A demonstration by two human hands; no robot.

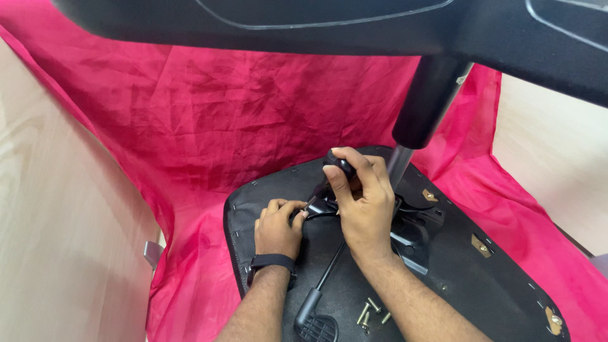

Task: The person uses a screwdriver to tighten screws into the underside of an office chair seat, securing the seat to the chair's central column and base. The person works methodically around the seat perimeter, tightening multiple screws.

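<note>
**Fingers on a screwdriver at an upturned seat**

Fingers of the right hand (362, 201) wrap the black-handled screwdriver (337, 166) over the black metal seat mechanism (415, 231); left hand (276, 228) fingertips pinch together beside it. Loose brass screws (369, 311) lie below the mechanism.

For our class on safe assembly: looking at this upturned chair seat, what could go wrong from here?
1. The loose screws lie unguarded on the seat underside; a nudge could roll them into the pink cloth.
2. The left hand has fingers right at the screwdriver tip; a slip could jab them.
3. The right hand pushes down beside the metal column, so it might knock it.
</note>
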